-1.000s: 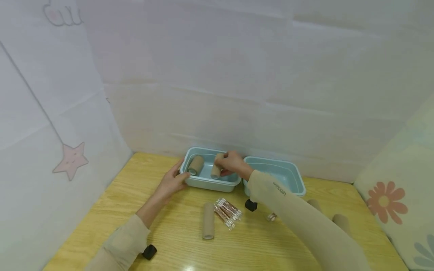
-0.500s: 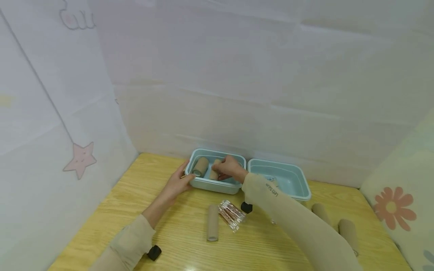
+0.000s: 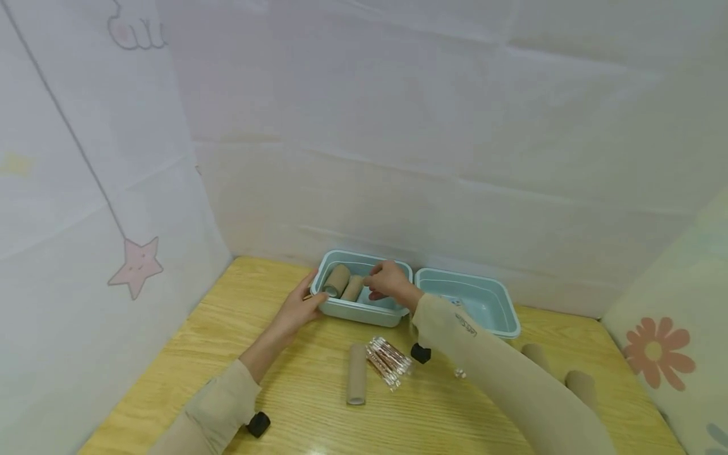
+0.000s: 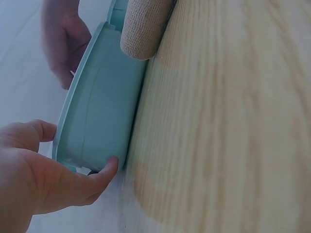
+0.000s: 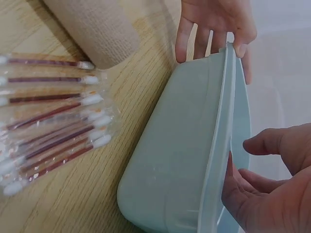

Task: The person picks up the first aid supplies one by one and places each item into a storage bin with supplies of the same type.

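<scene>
My left hand (image 3: 299,303) grips the left end of a light blue plastic bin (image 3: 358,312), thumb at the rim and fingers along the outer wall. Inside lie two tan rolls side by side, a left bandage roll (image 3: 337,279) and a right bandage roll (image 3: 352,288); their crepe texture looks like elastic bandage. My right hand (image 3: 390,280) is over the right half of this bin, just right of the rolls. Its thumb and fingers are apart with nothing between them, as the right wrist view shows; that wrist view also shows the bin's outer wall (image 5: 180,141).
A second blue bin (image 3: 500,303) stands to the right, a small packet inside. In front lie another bandage roll (image 3: 356,374) and packed brown-stick cotton swabs (image 3: 388,361). Two more rolls lie at the right, partly behind my sleeve (image 3: 500,373). A cloth wall (image 3: 364,158) rises behind the table.
My right hand has lowered the second bandage roll into the left bin, let go and drawn slightly right. The left hand keeps its grip on the bin; the head view has shifted slightly.
</scene>
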Tool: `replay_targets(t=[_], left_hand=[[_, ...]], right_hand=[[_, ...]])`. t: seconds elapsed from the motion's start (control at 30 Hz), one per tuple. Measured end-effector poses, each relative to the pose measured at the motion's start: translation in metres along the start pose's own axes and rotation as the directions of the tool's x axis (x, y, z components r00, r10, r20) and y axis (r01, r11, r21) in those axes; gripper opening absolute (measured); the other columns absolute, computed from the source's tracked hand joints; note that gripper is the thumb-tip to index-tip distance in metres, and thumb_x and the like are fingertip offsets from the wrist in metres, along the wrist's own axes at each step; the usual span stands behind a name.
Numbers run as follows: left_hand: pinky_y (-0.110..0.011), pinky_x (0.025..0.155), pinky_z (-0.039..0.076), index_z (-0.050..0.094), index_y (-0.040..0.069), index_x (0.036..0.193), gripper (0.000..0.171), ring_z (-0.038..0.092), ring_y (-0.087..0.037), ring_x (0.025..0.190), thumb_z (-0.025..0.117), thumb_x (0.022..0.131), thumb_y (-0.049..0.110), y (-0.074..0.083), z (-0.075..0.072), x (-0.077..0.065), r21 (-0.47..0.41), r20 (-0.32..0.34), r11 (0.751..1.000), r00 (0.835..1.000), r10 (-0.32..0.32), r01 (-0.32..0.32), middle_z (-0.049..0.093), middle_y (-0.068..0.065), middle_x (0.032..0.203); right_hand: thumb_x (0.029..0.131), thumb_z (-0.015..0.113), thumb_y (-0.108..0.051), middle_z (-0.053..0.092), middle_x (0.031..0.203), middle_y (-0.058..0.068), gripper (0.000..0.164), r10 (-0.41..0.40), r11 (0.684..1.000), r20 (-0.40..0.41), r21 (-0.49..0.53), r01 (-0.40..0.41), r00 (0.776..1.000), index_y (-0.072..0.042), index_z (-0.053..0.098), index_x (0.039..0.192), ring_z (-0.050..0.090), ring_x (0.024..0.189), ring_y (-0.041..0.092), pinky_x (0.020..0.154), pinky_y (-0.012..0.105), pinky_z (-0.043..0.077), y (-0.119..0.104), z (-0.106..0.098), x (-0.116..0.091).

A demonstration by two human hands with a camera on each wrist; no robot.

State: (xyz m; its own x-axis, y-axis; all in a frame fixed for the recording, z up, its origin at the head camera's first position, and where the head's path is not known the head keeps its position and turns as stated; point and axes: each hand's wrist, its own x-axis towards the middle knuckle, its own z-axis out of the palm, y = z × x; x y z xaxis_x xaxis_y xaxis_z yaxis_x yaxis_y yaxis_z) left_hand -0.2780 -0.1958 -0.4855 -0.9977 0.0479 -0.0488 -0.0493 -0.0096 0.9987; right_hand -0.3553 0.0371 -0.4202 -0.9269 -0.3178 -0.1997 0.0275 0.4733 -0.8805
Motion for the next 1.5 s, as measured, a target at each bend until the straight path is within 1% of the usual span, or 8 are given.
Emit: replay_targets(t=[0.23, 0.47, 0.67, 0.8, 1.0, 1.17, 1.37, 1.5], left_hand=[[-0.058, 0.105, 0.042, 0.022, 0.028, 0.164, 0.074, 0.053, -0.046, 0.124, 0.061, 0.102, 0.016, -0.001, 0.001, 0.002, -0.013, -0.010, 1.000, 1.000, -0.002, 0.002, 0.039, -0.026, 0.152], [-0.058, 0.106, 0.041, 0.018, 0.028, 0.165, 0.076, 0.051, -0.046, 0.127, 0.060, 0.103, 0.018, 0.001, 0.001, 0.003, -0.002, 0.013, 1.000, 1.000, 0.004, -0.004, 0.036, -0.028, 0.154], [-0.057, 0.105, 0.042, 0.017, 0.027, 0.165, 0.078, 0.051, -0.047, 0.127, 0.062, 0.102, 0.018, 0.001, 0.000, 0.006, -0.007, 0.013, 1.000, 1.000, 0.004, -0.004, 0.034, -0.029, 0.155], [-0.057, 0.104, 0.044, 0.018, 0.026, 0.165, 0.078, 0.051, -0.047, 0.126, 0.063, 0.101, 0.019, -0.001, 0.000, 0.007, 0.007, 0.004, 1.000, 1.000, -0.003, 0.003, 0.034, -0.030, 0.154], [-0.057, 0.103, 0.045, 0.020, 0.027, 0.165, 0.076, 0.052, -0.048, 0.124, 0.062, 0.102, 0.020, -0.004, 0.000, 0.010, 0.025, -0.009, 1.000, 1.000, -0.003, 0.004, 0.037, -0.028, 0.152], [-0.058, 0.103, 0.045, 0.020, 0.028, 0.164, 0.076, 0.052, -0.048, 0.125, 0.063, 0.102, 0.021, -0.004, 0.000, 0.011, 0.023, -0.014, 1.000, 1.000, -0.003, 0.003, 0.036, -0.028, 0.152], [-0.058, 0.103, 0.045, 0.021, 0.028, 0.164, 0.078, 0.052, -0.047, 0.126, 0.066, 0.099, 0.024, -0.005, 0.000, 0.010, 0.025, -0.017, 1.000, 1.000, -0.005, 0.006, 0.035, -0.028, 0.154], [-0.059, 0.103, 0.044, 0.024, 0.029, 0.164, 0.077, 0.050, -0.048, 0.127, 0.066, 0.100, 0.026, -0.006, 0.001, 0.011, 0.018, -0.020, 1.000, 1.000, 0.001, 0.000, 0.034, -0.028, 0.154]], right_hand=[[0.098, 0.064, -0.015, 0.070, 0.090, 0.010, 0.024, -0.104, 0.987, -0.002, -0.125, 0.103, 0.995, 0.002, 0.065, 0.116, 0.072, 0.080, 0.035, 0.075, 0.041, 0.060, -0.004, -0.006, -0.015], [0.100, 0.063, -0.016, 0.070, 0.083, 0.007, 0.018, -0.191, 0.967, -0.005, -0.171, 0.187, 0.982, -0.002, 0.068, 0.109, 0.072, 0.072, 0.031, 0.067, 0.038, 0.061, -0.005, -0.013, -0.032], [0.101, 0.062, -0.016, 0.070, 0.081, 0.012, 0.018, -0.275, 0.941, 0.014, -0.201, 0.272, 0.961, -0.002, 0.067, 0.111, 0.070, 0.073, 0.036, 0.065, 0.037, 0.059, -0.009, -0.017, -0.052], [0.102, 0.061, -0.014, 0.070, 0.081, 0.010, 0.017, -0.297, 0.934, 0.035, -0.199, 0.298, 0.954, -0.001, 0.067, 0.112, 0.070, 0.073, 0.035, 0.066, 0.040, 0.059, -0.008, -0.017, -0.065], [0.101, 0.062, -0.017, 0.070, 0.088, 0.008, 0.021, -0.311, 0.926, 0.050, -0.207, 0.314, 0.949, -0.002, 0.068, 0.114, 0.068, 0.067, 0.018, 0.062, 0.039, 0.058, -0.001, -0.015, -0.079], [0.100, 0.064, -0.019, 0.069, 0.090, 0.007, 0.023, -0.321, 0.919, 0.068, -0.219, 0.328, 0.945, -0.002, 0.068, 0.115, 0.067, 0.069, 0.017, 0.061, 0.036, 0.056, 0.004, -0.012, -0.092], [0.100, 0.064, -0.017, 0.067, 0.088, 0.000, 0.018, -0.367, 0.877, 0.082, -0.303, 0.374, 0.927, -0.005, 0.070, 0.111, 0.063, 0.074, 0.015, 0.064, 0.034, 0.054, 0.016, -0.008, -0.105], [0.101, 0.063, -0.019, 0.066, 0.090, -0.001, 0.017, -0.374, 0.867, 0.113, -0.310, 0.390, 0.921, -0.008, 0.070, 0.111, 0.063, 0.077, 0.017, 0.067, 0.035, 0.054, 0.023, -0.006, -0.113]])
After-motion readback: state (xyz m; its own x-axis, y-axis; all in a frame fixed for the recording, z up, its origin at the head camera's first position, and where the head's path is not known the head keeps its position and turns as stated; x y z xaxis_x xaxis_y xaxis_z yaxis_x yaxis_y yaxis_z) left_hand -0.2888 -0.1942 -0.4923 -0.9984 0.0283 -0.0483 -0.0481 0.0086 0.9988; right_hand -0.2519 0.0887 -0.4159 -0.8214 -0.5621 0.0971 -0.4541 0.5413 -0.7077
